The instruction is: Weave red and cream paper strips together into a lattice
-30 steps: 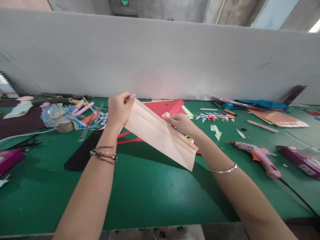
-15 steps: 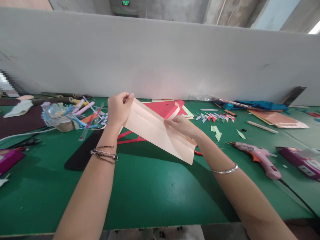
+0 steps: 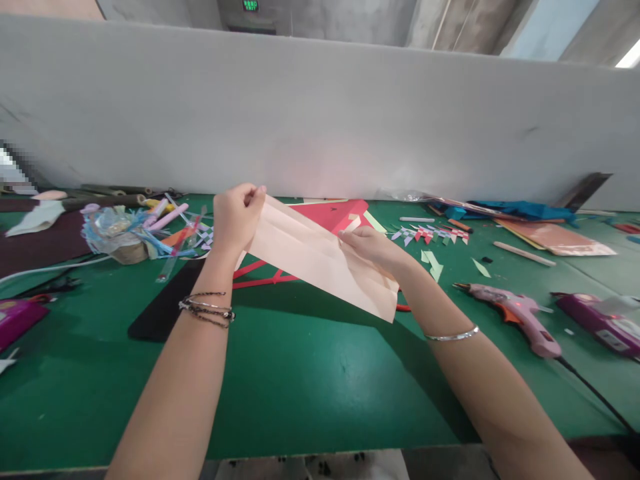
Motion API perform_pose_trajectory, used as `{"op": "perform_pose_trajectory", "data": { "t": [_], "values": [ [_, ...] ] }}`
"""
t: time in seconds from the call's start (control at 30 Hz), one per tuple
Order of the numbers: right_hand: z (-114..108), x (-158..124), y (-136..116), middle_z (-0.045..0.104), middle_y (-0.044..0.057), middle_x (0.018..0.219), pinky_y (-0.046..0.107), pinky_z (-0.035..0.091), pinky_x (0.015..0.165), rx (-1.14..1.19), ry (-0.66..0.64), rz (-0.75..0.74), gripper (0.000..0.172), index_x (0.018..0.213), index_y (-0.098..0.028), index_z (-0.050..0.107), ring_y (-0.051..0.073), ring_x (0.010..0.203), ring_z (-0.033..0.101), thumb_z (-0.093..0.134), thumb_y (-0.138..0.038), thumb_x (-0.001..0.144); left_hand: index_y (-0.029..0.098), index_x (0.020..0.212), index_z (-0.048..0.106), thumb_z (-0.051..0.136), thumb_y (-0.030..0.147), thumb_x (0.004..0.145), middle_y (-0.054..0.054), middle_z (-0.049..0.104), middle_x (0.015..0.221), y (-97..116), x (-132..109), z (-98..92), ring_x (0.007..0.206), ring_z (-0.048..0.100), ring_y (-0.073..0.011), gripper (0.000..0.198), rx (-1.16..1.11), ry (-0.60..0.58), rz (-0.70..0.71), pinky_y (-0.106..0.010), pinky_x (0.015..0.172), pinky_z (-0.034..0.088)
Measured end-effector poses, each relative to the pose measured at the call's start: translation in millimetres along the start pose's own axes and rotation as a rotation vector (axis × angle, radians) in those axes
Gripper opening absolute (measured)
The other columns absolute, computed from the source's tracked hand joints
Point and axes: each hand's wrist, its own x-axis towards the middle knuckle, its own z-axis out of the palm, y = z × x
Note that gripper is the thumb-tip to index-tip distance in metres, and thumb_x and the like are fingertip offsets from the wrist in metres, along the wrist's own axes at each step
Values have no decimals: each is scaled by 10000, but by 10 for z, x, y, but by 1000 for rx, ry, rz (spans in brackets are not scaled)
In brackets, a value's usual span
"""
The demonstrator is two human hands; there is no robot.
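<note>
A pale peach sheet of paper (image 3: 320, 260) with creases hangs slanted above the table, lower at its right end. My left hand (image 3: 239, 217) is closed on its upper left corner, thumb on top. On the upper edge, right of the middle, my right hand (image 3: 373, 247) pinches the sheet, its other fingers partly hidden behind the paper. A red curved piece (image 3: 404, 308) shows just below my right wrist; I cannot tell what it belongs to. Behind the sheet lie red paper (image 3: 325, 215) and red strips (image 3: 273, 278) on the green table (image 3: 300, 387).
A pink glue gun (image 3: 520, 313) with a black cord lies at right, beside a purple device (image 3: 600, 323). Woven paper pieces (image 3: 430, 235) and green scraps (image 3: 433, 263) lie behind it. At left are a black flat object (image 3: 163, 307) and a bundle of craft material (image 3: 120, 233). A grey partition (image 3: 320, 113) closes the back.
My right hand has moved slightly right and up along the paper's upper edge. The sheet's right end shifted with it. My left hand stays nearly in place.
</note>
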Motion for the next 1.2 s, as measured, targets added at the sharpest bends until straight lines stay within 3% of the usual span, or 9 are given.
{"op": "perform_pose_trajectory", "data": {
  "t": [0.2,0.33,0.43,0.6,0.77,1.07,1.2],
  "values": [
    [-46,49,73,245,-52,510,237,195,449,-46,12,-72,398,530,-185,285,65,456,239,366,-423,838,207,483,365,443,312,768,46,316,416,-46,14,-42,457,348,-122,313,1,38,-22,-259,472,270],
    [7,21,27,235,-47,520,255,153,440,-202,-1,-148,453,521,-188,269,68,459,229,448,-520,772,206,481,361,453,303,768,47,315,416,-51,20,-43,458,350,-121,317,8,33,-17,-262,472,267],
    [54,13,-5,181,-59,504,263,125,444,-295,26,-177,467,511,-191,201,60,448,174,510,-440,756,204,477,359,453,298,769,47,313,414,-50,20,-41,454,342,-119,321,12,37,-16,-260,469,265],
    [61,45,10,173,-61,494,254,140,458,-261,56,-243,371,522,-184,199,56,448,172,392,-260,829,207,483,365,453,312,763,46,314,417,-62,21,-44,459,339,-122,312,-10,37,-34,-260,480,267],
    [46,61,25,152,-69,471,258,126,462,-248,42,-227,385,516,-184,178,52,435,147,382,-247,836,209,495,380,459,307,760,44,337,423,-70,28,-48,461,350,-126,294,-10,40,-44,-267,486,261],
    [15,104,61,170,-64,447,256,159,475,-298,171,-164,408,484,-183,193,60,438,176,381,-231,843,198,461,345,460,281,762,50,305,411,-93,38,-76,439,309,-111,333,-1,67,-28,-261,472,248],
    [-7,65,55,258,-48,494,243,203,476,-186,91,-146,405,516,-179,285,69,464,263,311,-370,872,196,461,347,462,276,759,50,295,418,-108,40,-73,439,301,-108,329,-10,80,-32,-262,475,243]
  ]
}}
